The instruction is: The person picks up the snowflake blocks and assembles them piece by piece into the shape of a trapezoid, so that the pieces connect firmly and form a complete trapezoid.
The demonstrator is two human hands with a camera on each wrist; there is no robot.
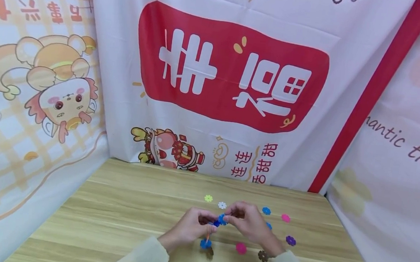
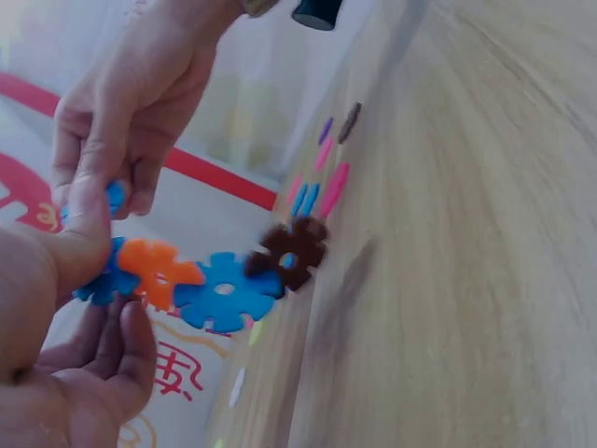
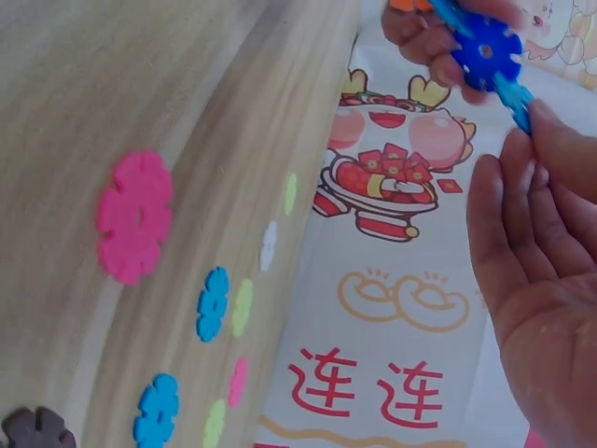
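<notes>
Above the wooden table (image 1: 124,206) both hands hold a chain of snowflake-shaped plastic discs (image 2: 224,291). In the left wrist view the chain runs blue, orange (image 2: 159,271), blue, then brown (image 2: 291,254) at its hanging end. My left hand (image 1: 205,224) pinches the blue end disc (image 2: 98,280) under its thumb. My right hand (image 1: 230,214) comes from the other side and pinches a blue disc (image 2: 114,198) at that same end. In the right wrist view a dark blue disc (image 3: 485,51) sits at the left hand's fingers, with a lighter blue one (image 3: 513,98) against my right fingertips.
Loose discs lie on the table around the hands: yellow (image 1: 208,198), white (image 1: 222,205), blue (image 1: 266,211), pink (image 1: 285,218), purple (image 1: 291,240), magenta (image 1: 241,247) and brown (image 1: 262,256). Printed cloth banners (image 1: 230,74) wall the table at the back and both sides.
</notes>
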